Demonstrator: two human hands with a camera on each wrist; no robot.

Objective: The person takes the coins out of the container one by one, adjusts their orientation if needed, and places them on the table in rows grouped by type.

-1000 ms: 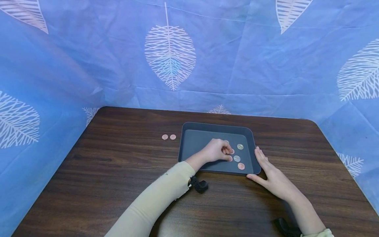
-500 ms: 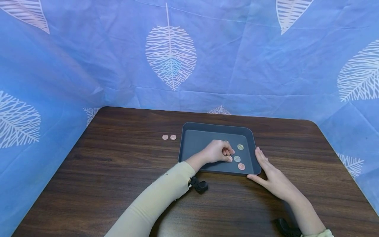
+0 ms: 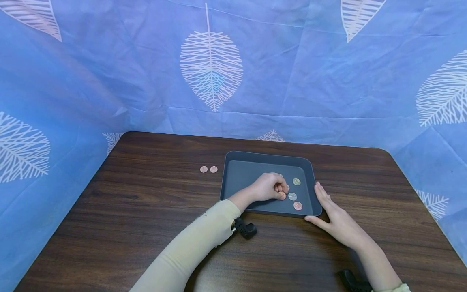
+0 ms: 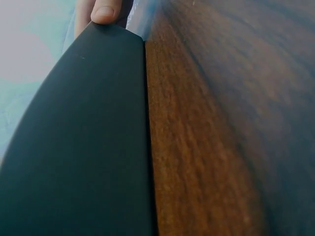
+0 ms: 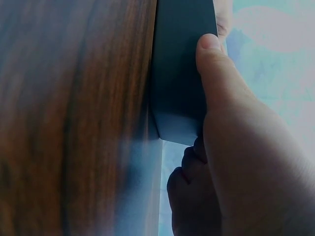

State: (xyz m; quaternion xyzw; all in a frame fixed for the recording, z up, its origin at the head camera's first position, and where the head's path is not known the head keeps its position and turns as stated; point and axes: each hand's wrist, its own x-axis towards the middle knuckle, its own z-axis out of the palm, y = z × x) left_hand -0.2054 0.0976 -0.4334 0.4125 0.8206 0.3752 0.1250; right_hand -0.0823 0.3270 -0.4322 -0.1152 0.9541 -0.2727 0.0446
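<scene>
Left hand (image 3: 268, 187) curled over coins (image 3: 292, 196) in tray (image 3: 240, 170), grip unclear, right hand (image 3: 333, 219) laid flat against tray, counter (image 3: 146, 211) beneath

Left hand (image 3: 269, 187) fingers curled tight, fist-like, forearm in cream sleeve reaching in from near edge. Right hand (image 3: 337, 217) flat, fingers straight and together, thumb out.

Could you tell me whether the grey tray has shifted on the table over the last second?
No. The grey tray sits as before relative to the two coins on the table; both drift slightly down-frame together, which is camera motion.
</scene>
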